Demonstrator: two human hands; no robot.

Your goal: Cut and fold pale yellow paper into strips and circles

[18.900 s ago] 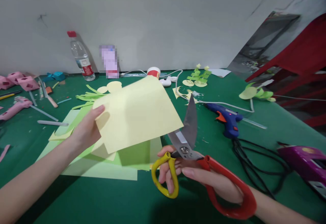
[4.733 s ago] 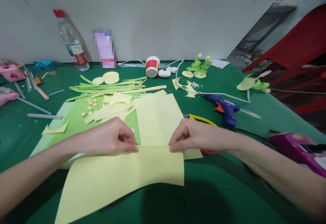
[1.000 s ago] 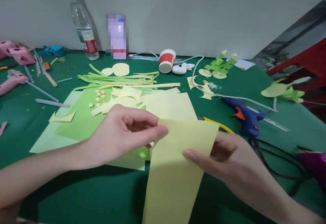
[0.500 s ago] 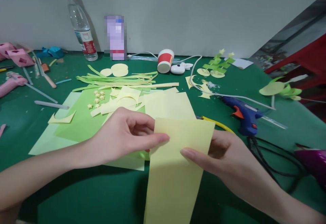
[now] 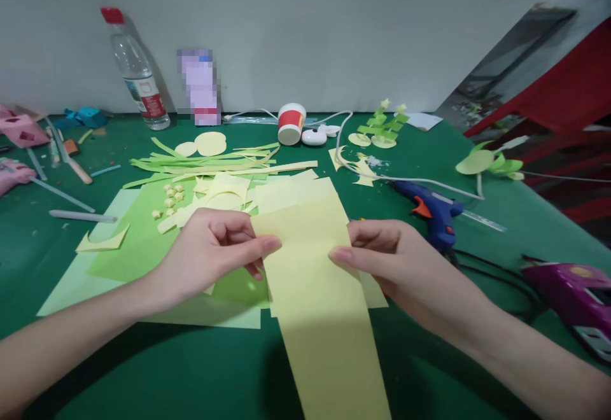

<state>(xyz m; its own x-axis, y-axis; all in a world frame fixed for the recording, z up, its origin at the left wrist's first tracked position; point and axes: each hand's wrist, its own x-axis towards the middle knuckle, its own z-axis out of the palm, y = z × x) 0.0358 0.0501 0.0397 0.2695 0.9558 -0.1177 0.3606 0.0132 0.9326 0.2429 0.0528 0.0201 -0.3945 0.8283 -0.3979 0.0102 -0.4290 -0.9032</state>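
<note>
A long pale yellow paper strip (image 5: 324, 318) is held up over the green table, its far end near both hands and its near end running off the bottom of the view. My left hand (image 5: 210, 254) pinches the strip's left edge between thumb and fingers. My right hand (image 5: 396, 261) pinches its right edge. Under the strip lie more yellow sheets (image 5: 296, 194) and green sheets (image 5: 143, 242) with cut scraps on them.
A blue glue gun (image 5: 432, 207) with its black cord lies right of my hands, a purple tool (image 5: 568, 286) further right. Cut green and yellow strips (image 5: 210, 164), a water bottle (image 5: 136, 73), a red-white cup (image 5: 290, 124), paper trees (image 5: 379, 127) and pink pieces (image 5: 19, 130) stand beyond.
The strip has been turned so its far end lies lower and flatter. My right hand has shifted from under the strip to pinching its right edge. The view has swung slightly right.
</note>
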